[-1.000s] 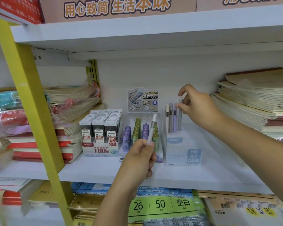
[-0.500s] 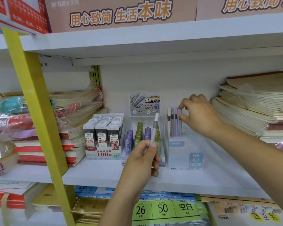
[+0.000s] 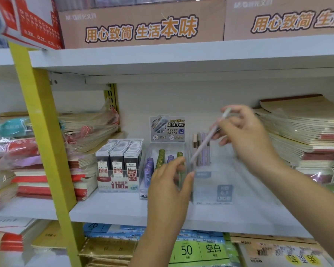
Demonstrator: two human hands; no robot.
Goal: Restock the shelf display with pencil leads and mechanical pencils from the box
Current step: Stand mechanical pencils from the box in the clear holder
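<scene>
The white shelf (image 3: 123, 209) is carrying a clear display stand (image 3: 212, 187) of upright pencils (image 3: 202, 151). The right hand (image 3: 247, 137) is pinching a pale mechanical pencil (image 3: 206, 143) near its upper end, slanting it down-left. The left hand (image 3: 168, 185) is curling at its lower tip, contact unclear.

The shelf post (image 3: 44, 143) is yellow, the shelf board (image 3: 114, 209) white. The slanted pencil (image 3: 206, 141) is pale lilac; the lead tubes (image 3: 149, 168) are purple and green.
</scene>
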